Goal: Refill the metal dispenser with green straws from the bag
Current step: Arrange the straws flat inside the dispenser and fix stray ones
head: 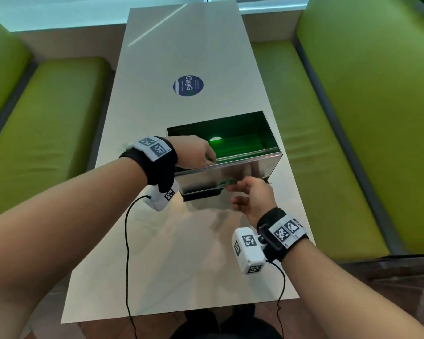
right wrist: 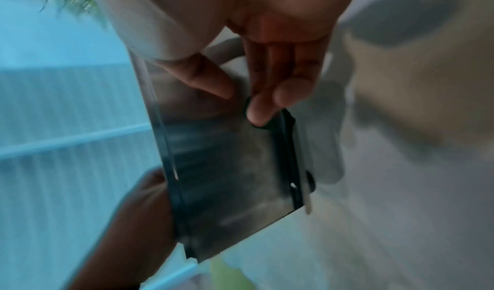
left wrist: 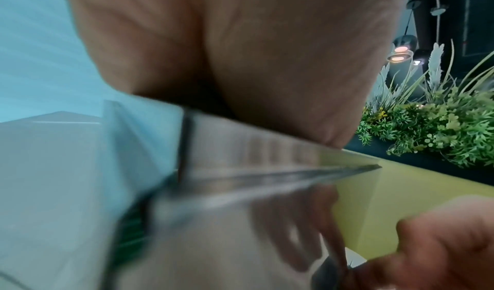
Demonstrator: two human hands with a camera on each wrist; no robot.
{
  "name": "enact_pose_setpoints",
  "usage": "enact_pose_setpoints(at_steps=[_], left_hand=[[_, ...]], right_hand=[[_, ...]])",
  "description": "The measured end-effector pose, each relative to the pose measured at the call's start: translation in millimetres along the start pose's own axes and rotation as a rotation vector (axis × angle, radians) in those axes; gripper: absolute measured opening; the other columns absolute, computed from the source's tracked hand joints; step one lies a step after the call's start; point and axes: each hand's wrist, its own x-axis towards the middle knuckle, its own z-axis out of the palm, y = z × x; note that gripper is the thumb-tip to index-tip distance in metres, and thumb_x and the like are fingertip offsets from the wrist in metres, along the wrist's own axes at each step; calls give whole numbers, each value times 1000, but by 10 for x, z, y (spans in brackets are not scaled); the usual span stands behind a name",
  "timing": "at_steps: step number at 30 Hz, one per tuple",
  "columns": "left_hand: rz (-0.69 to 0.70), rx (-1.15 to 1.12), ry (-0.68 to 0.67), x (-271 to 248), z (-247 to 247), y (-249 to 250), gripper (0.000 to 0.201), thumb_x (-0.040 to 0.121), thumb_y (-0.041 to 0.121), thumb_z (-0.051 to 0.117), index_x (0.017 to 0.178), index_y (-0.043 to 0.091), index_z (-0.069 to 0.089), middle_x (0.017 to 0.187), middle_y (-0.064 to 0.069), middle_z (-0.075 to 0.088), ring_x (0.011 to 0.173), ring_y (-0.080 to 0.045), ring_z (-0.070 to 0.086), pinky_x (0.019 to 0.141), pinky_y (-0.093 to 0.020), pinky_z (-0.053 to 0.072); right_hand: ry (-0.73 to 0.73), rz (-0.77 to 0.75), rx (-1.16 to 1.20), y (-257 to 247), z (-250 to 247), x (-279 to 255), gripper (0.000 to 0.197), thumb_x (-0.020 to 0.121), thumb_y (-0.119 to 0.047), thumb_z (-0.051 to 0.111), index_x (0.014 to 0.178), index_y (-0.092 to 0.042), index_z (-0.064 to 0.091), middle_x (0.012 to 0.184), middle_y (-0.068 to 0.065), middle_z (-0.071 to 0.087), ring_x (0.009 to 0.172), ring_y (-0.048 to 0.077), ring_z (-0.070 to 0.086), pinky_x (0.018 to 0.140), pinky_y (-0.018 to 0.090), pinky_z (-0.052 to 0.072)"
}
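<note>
The metal dispenser stands on the table with its top open, and green straws lie along its bottom. My left hand grips the near top rim at the box's left end, fingers curled over the edge; the left wrist view shows the palm pressed on that rim. My right hand reaches to the black slot at the foot of the front face, where a bit of green shows. In the right wrist view its fingers are nearly straight and touch the black slot, thumb apart. No bag is in view.
The long pale table carries a round blue sticker beyond the box. Green padded benches run along both sides. Black cables hang from the wrist cameras near the front edge. Plants stand behind the right bench.
</note>
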Motion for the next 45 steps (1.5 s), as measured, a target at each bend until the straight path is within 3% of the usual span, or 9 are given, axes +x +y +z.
enact_pose_setpoints(at_steps=[4, 9, 16, 19, 23, 28, 35, 40, 45], left_hand=[[-15, -26, 98, -31, 29, -44, 25, 96, 36, 56, 117, 32, 70, 99, 5, 73, 92, -18, 65, 87, -35, 54], [20, -70, 240, -55, 119, -77, 25, 96, 46, 59, 112, 29, 69, 104, 7, 69, 94, -18, 62, 85, -40, 54], [28, -52, 272, -146, 162, -31, 61, 94, 75, 24, 107, 33, 66, 101, 9, 71, 93, -18, 64, 79, -39, 51], [111, 99, 184, -206, 167, -35, 79, 74, 95, 32, 123, 40, 60, 106, 20, 62, 98, -13, 60, 78, -34, 49], [184, 176, 188, -253, 194, -90, 53, 79, 74, 57, 122, 44, 54, 113, 19, 62, 97, -14, 62, 73, -32, 50], [186, 213, 158, -248, 214, -59, 52, 84, 76, 48, 127, 46, 52, 122, 20, 61, 99, -14, 63, 69, -30, 46], [5, 155, 34, -167, 184, 56, 94, 75, 93, 36, 145, 32, 44, 141, 4, 47, 121, -22, 57, 96, -39, 49], [-3, 127, -61, -160, 133, 100, 88, 79, 90, 34, 132, 24, 59, 120, 1, 54, 104, -23, 59, 91, -40, 51], [-26, 87, -13, -250, 94, 90, 90, 88, 83, 17, 73, 8, 64, 66, -6, 57, 62, -23, 55, 57, -32, 38]], right_hand=[[-40, -64, -504, 138, -11, -10, 25, 90, -18, 49, 101, -2, 65, 71, 13, 75, 43, 24, 57, 44, 23, 43], [108, -143, -477, 223, -166, 50, 63, 84, -13, 51, 146, -12, 39, 72, 8, 76, 50, 25, 61, 44, 26, 47], [-21, 25, 127, -229, -210, 80, 15, 87, -7, 43, 90, -2, 58, 74, 13, 72, 46, 23, 57, 51, 28, 44], [-55, 54, 217, -242, -206, 71, 16, 84, -9, 43, 90, -3, 57, 67, 8, 70, 46, 20, 57, 49, 26, 46], [-93, 80, 199, -78, -274, -29, 16, 85, -12, 42, 85, -2, 55, 65, 10, 69, 45, 22, 57, 52, 29, 45], [-125, 94, 351, -19, -234, -90, 18, 85, -13, 44, 90, -3, 58, 71, 10, 71, 47, 22, 58, 51, 26, 45], [-98, 160, 423, -48, -151, -105, 18, 83, -11, 47, 80, -1, 61, 71, 8, 67, 50, 20, 54, 53, 26, 43], [-56, 55, -117, -87, -405, -197, 14, 91, -7, 43, 92, -3, 56, 73, 17, 70, 46, 25, 55, 49, 29, 46], [-253, -307, -704, -504, -590, -671, 25, 91, 7, 53, 103, -4, 72, 71, 15, 74, 55, 24, 62, 55, 32, 49]])
